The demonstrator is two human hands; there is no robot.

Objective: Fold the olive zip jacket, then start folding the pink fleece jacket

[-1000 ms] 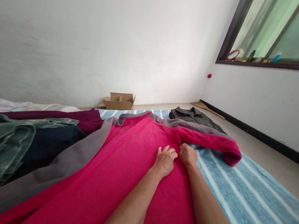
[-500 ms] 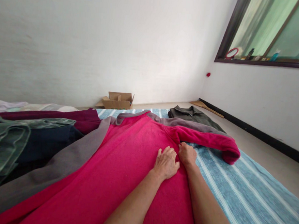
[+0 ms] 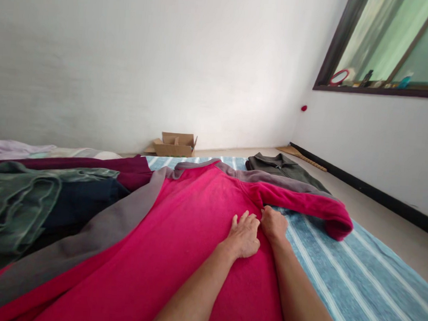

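A pink and grey long-sleeved top (image 3: 179, 236) lies spread out in front of me, its collar pointing away and one sleeve (image 3: 299, 200) stretched to the right. My left hand (image 3: 244, 235) rests on the pink cloth with its fingers apart and bent a little. Right beside it, my right hand (image 3: 274, 224) is closed on the edge of the top, just below the underarm. The fingertips of the right hand are partly hidden.
Under the top is a blue striped sheet (image 3: 367, 274). A folded dark jacket (image 3: 283, 166) lies beyond the sleeve. Piled clothes, including green trousers (image 3: 16, 205), are at the left. An open cardboard box (image 3: 174, 148) stands by the wall.
The whole view has shifted, so everything sits slightly farther right in the picture. Both hands stay at nearly the same place on the top.
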